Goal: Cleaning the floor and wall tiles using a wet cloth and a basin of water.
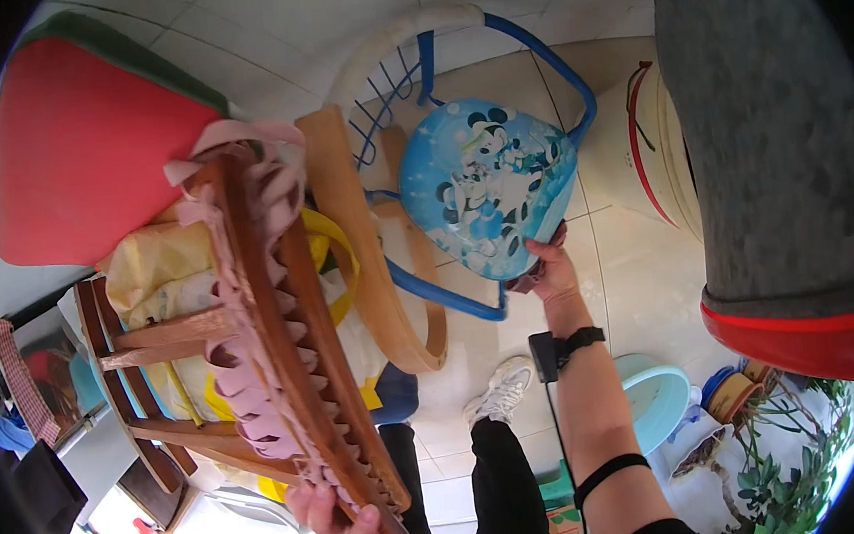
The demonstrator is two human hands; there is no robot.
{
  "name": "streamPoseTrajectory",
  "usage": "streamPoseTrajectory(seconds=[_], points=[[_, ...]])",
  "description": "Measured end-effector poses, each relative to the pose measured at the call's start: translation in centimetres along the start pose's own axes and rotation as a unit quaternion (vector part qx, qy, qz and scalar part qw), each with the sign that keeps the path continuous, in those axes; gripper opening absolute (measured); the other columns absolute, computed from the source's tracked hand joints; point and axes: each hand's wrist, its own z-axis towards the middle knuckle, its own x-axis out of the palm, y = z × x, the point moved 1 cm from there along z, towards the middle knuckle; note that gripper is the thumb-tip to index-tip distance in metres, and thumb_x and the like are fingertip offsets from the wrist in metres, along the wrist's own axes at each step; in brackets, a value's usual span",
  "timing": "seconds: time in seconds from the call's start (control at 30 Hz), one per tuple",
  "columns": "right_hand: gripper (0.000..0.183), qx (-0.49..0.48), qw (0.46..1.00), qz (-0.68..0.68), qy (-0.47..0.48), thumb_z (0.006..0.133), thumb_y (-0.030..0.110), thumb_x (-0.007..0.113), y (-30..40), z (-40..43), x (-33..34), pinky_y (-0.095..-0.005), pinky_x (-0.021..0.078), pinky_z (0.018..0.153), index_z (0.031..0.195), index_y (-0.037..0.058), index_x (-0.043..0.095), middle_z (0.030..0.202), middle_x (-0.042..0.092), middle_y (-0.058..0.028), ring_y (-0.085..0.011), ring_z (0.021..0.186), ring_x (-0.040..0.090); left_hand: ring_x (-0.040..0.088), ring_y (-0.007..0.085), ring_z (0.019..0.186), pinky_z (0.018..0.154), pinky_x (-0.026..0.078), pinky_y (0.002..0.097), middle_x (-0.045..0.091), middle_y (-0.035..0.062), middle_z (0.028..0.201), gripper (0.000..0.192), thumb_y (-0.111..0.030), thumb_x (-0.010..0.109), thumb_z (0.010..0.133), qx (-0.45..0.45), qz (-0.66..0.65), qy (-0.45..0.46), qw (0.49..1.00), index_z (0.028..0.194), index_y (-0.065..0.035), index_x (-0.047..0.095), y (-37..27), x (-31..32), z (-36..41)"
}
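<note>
My left hand [342, 526] grips the lower end of a brown wooden frame [261, 265], apparently a folding stool. Pink fabric strips [251, 379] are wound along its rails, with a loose bundle at the far end. My right hand [557, 272] has its thumb on the near edge of a child's chair seat [485, 187], its fingers partly hidden below. That seat is light blue with cartoon mouse figures. Around it runs the chair's blue tubular frame [541, 43], with a pale wrapped section [408, 24] and a wire rack [388, 104].
A light bentwood piece [352, 228] stands between the two seats. At far left is a red and green cushioned item [94, 150]. To the right are a cream bucket [632, 145], a grey cylinder with a red rim [769, 127], a turquoise basin [659, 392] and potted plants [780, 457].
</note>
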Motion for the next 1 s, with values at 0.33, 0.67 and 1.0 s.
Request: streamPoseTrajectory(seconds=[0.33, 0.67, 1.0], points=[[0.062, 0.029, 0.989, 0.101, -0.105, 0.068, -0.001, 0.068, -6.9, -10.5, -2.2, -0.0477, 0.0469, 0.089, 0.125, 0.0078, 0.045, 0.117, 0.056, -0.0093, -0.0331, 0.11, 0.053, 0.03, 0.0383, 0.126, 0.1, 0.026, 0.0544, 0.031, 0.0202, 0.136, 0.067, -0.07, 0.04, 0.08, 0.0, -0.033, 0.004, 0.999, 0.128, -0.0228, 0.043, 0.3, -0.2, 1.0], [0.067, 0.042, 0.978, 0.164, -0.126, 0.065, -0.002, 0.069, -9.4, -14.4, -1.5, -0.0468, 0.049, 0.086, 0.127, 0.0056, 0.044, 0.116, 0.058, -0.0095, -0.0311, 0.103, 0.057, 0.029, 0.037, 0.127, 0.101, 0.024, 0.0534, 0.033, 0.02, 0.134, 0.064, -0.069, 0.041, 0.083, -0.008, -0.033, -0.011, 0.999, 0.126, -0.0211, 0.044, 0.4, 0.3, 1.0], [0.083, -0.057, 0.969, 0.128, -0.203, 0.063, -0.005, 0.068, -7.0, -16.9, 2.9, -0.0494, 0.0445, 0.095, 0.136, 0.0164, 0.034, 0.123, 0.052, -0.0087, -0.0317, 0.113, 0.051, 0.027, 0.0371, 0.126, 0.101, 0.022, 0.0533, 0.03, 0.0207, 0.135, 0.07, -0.073, 0.047, 0.08, 0.019, -0.055, 0.004, 0.998, 0.128, -0.0228, 0.044, 1.3, 0.4, 0.8]])
